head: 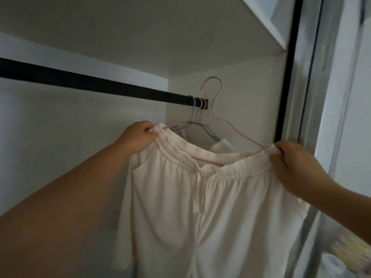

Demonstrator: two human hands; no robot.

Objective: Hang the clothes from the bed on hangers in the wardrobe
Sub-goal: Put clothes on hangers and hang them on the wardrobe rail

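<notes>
The cream trousers (200, 197) hang in front of the open wardrobe, stretched at the elastic waistband on a pink hanger (236, 127). The left hand (138, 137) pinches the left end of the waistband, and the right hand (293, 163) grips the right end. Behind them, a blue hanger (198, 125) hangs on the black rail (90, 83), near its right end.

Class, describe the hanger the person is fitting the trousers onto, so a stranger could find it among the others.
Follow the black rail to its right end in the wardrobe corner. In front of the hangers hooked there, the pink wire hanger has its hook free of the rail and its shoulders inside the cream trousers' waistband.
</notes>
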